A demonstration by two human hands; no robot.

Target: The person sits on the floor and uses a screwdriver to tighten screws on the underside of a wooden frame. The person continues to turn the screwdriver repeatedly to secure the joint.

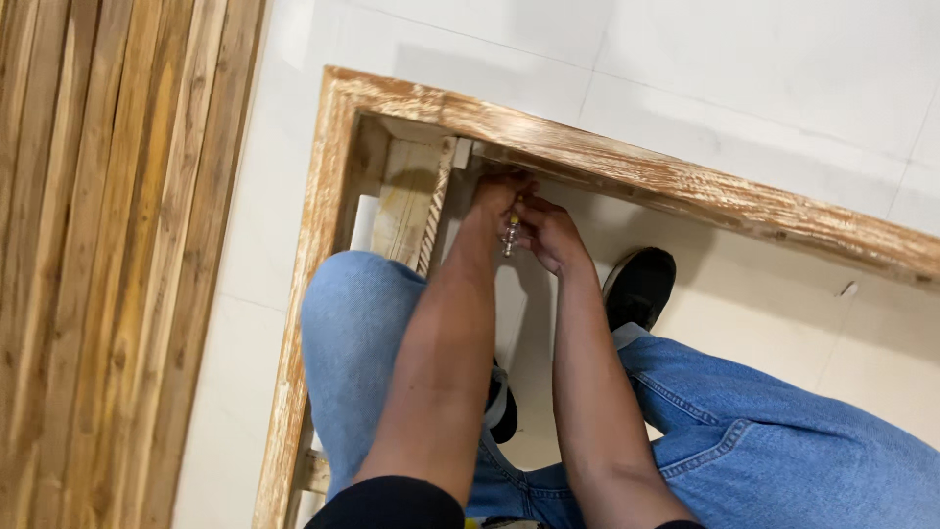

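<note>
Screwdriver (510, 233) stands upright at mid-frame, right hand (550, 233) closed around it, left hand (497, 196) pressing the frame (627, 171) just above.

Both hands meet inside the corner of a whitewashed wooden frame (627, 171) lying on the pale tiled floor (764, 69). The left hand (497, 196) presses against the frame; the right hand (553, 235) grips a small tool (510, 233), its tip hidden. Wooden slats (108, 245) lie left.
</note>
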